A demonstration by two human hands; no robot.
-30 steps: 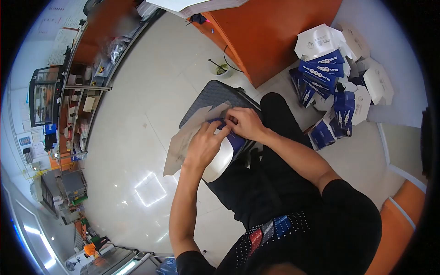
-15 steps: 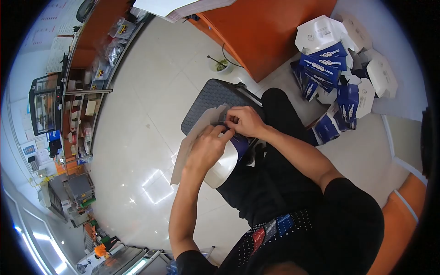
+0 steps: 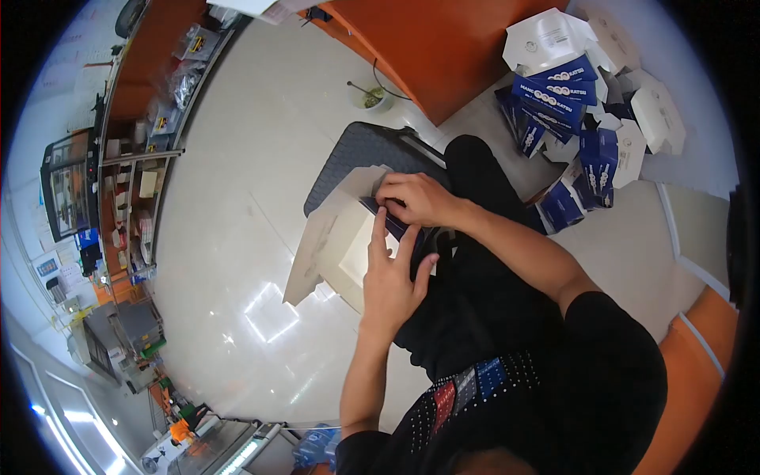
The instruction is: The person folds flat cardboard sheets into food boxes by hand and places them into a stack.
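Observation:
A partly folded cardboard food box (image 3: 351,252), white inside with dark blue outer panels, lies tilted over my lap and the edge of a dark woven-top stool (image 3: 354,154). Its lid panel stands up on the left side. My right hand (image 3: 419,199) has its fingers curled and pinched at the far end of the blue side wall. On the same wall rests my left hand (image 3: 392,277), with index and middle fingers stretched out and the thumb held apart. The fingers hide part of the blue panel and its folds.
Several blue and white boxes (image 3: 566,103) are piled against the wall at upper right, beside an orange cabinet (image 3: 443,55). A potted plant (image 3: 370,97) stands on the tiled floor (image 3: 237,237). Loaded shelves (image 3: 131,158) line the left side.
My left hand has moved right, from the box's lid side onto the blue wall, spreading its fingers. More of the white interior shows. My right hand stays at the far corner.

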